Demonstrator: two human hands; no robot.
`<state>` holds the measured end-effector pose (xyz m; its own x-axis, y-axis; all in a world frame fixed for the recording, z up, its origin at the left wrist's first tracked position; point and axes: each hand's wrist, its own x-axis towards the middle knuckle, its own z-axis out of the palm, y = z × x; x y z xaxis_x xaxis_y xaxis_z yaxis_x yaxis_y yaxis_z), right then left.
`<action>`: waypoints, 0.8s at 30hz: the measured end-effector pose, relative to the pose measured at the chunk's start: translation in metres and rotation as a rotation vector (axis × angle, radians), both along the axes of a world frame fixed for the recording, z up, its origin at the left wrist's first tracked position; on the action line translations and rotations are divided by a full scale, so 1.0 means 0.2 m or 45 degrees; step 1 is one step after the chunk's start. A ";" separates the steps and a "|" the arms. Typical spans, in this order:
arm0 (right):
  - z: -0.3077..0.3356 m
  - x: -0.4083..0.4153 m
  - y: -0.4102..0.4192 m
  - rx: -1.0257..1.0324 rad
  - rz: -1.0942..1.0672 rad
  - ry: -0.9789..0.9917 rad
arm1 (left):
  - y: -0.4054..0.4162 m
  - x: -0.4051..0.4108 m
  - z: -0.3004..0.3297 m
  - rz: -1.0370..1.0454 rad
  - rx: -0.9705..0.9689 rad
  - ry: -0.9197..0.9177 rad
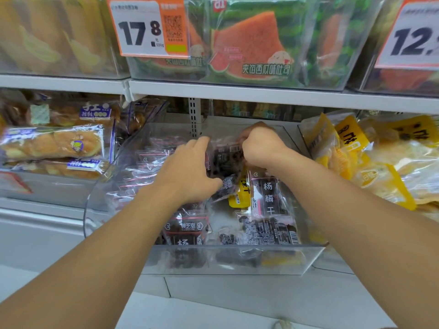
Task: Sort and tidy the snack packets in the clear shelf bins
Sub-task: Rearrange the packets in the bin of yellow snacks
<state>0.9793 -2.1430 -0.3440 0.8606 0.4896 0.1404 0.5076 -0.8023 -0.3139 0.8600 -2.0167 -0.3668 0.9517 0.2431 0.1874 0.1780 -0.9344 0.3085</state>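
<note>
head cam: you're mid-sort in the middle clear bin (237, 260). both hands on one dark plum packet (225, 160) held upright near the bin's back. left hand (187, 172) has fingers curled round its left edge, right hand (259, 148) is fisted on its top right corner. a yellow packet (240, 195) sits w/ the dark ones, looks misplaced. next, prob: seat this packet in the row at left, then pull the yellow one out.
</note>
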 end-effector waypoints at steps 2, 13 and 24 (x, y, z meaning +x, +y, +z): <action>0.00 -0.02 0.02 -0.054 -0.018 -0.013 | 0.01 -0.01 0.00 0.008 -0.005 -0.042; 0.00 -0.17 0.10 -0.149 0.118 -0.138 | 0.08 0.02 -0.03 -0.048 0.306 0.144; -0.07 -0.25 0.03 -0.676 0.454 -0.260 | 0.12 -0.01 -0.02 -0.046 0.205 0.227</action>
<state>0.9292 -2.1375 -0.3576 0.6151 0.7865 -0.0552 0.7776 -0.5936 0.2075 0.8582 -1.9920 -0.3699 0.9808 0.1888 0.0492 0.1817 -0.9758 0.1220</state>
